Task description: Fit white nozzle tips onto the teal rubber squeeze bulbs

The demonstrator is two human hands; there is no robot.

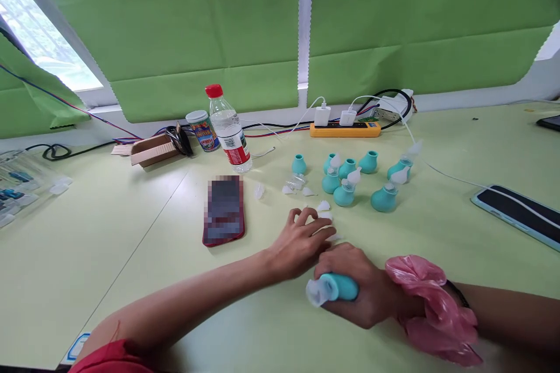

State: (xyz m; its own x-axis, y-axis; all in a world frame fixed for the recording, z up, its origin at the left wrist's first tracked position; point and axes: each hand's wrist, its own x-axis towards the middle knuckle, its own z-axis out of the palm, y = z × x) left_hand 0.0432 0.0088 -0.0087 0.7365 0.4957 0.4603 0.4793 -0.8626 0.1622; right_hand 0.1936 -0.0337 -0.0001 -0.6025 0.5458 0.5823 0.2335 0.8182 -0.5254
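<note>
— While we hold the teal bulb (339, 287) in our right hand (359, 288), how much of the pile looks finished?

— We count a few bulbs with clear tips fitted (385, 195), standing near the middle of the bench (131, 245), and some bare bulbs (298, 164) behind them with no tip on. So we judge the work partly done: several assembled, several open, and loose clear tips (322, 206) lying between the bulbs and our hands.

— And the one in hand?

— It carries a clear tip (315, 291) on its end. Whether that tip is fully seated we cannot tell.

— What of the grip?

— Our right hand's grip is closed around the bulb's body, low over the bench near its front edge. Our left hand (300, 242) lies flat with fingers spread, holding nothing, its fingertips among the loose tips and its heel just beside the right hand.

— Which way does the bulb point?

— Its long axis lies roughly level, running left to right, with the tip end pointing to our left and the round end hidden in the palm.

— Anything else close by?

— A phone (223, 210) lies to the left of our left hand, with a water bottle (228, 128) behind it.
</note>
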